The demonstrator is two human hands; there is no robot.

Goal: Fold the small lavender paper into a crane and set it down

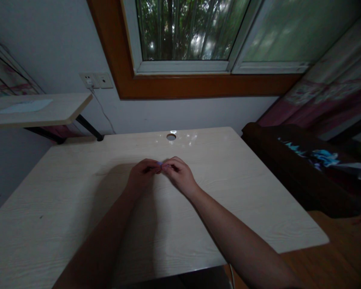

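Both my hands meet over the middle of a pale wood-grain table (222, 180). Between their fingertips shows a tiny light-purple piece (159, 163), mostly covered and too small to name. My left hand (142, 174) pinches it from the left, thumb and fingers pressed together. From the right, my right hand (179, 172) does the same, its fingertips touching or nearly touching those of the left. A shadow of the left hand and arm falls on the tabletop.
A round cable hole (171, 137) lies near the table's back edge. At the left, a raised shelf (63, 114) stands on black legs. Behind are a wall socket with a cord (102, 108) and a window (192, 32). Dark brown furniture (276, 168) stands to the right.
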